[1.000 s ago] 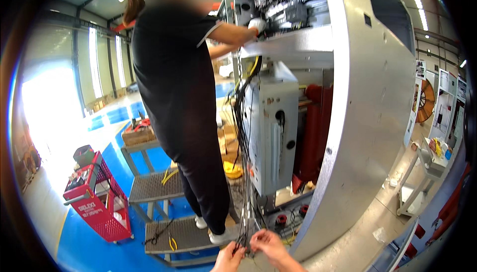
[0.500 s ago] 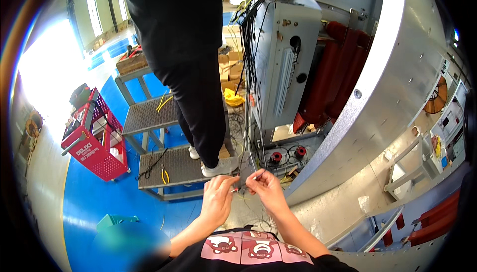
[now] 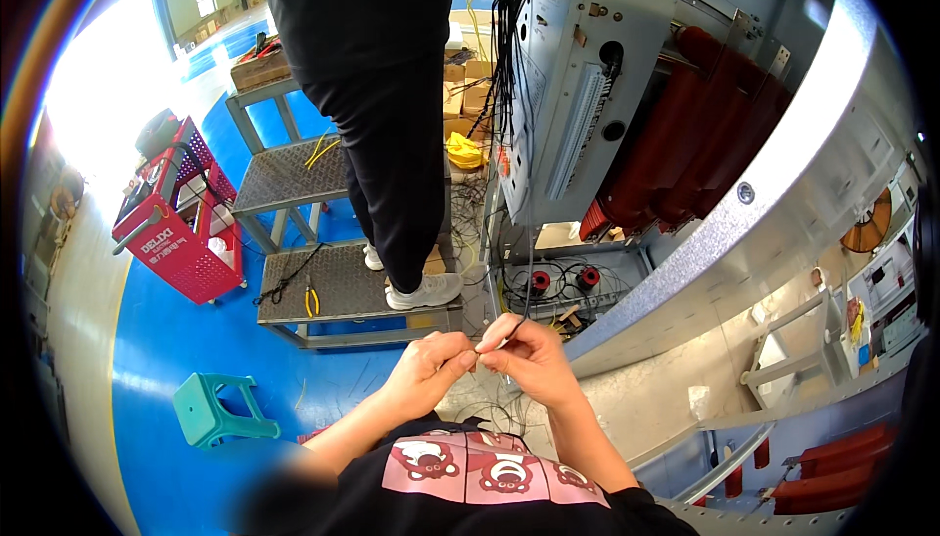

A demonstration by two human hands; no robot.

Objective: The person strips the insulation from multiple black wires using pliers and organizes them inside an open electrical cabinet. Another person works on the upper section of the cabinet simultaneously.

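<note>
In front of my chest both hands meet, fingertips to fingertips. A thin dark wire (image 3: 530, 277) comes down from the cabinet side and enters the fingers of my right hand (image 3: 537, 362), which pinch it. My left hand (image 3: 428, 370) is closed too, thumb against forefinger, right by the right hand's fingertips. Whatever small piece sits between the left fingers is mostly hidden. Higher up, a bundle of black wires (image 3: 504, 56) hangs along the edge of a grey metal box (image 3: 578, 105).
Ahead, a person in dark trousers (image 3: 392, 144) stands on metal steps (image 3: 294, 277), where yellow-handled pliers (image 3: 312, 301) lie. A red tool cart (image 3: 181, 252) and green stool (image 3: 201, 414) are at left. The cabinet's metal frame (image 3: 729, 208) curves along my right; red cylinders (image 3: 676, 144) fill it.
My hands have come together, fingertips now meeting. The wire at my right hand shows more clearly. The view has shifted, bringing the green stool fully into sight.
</note>
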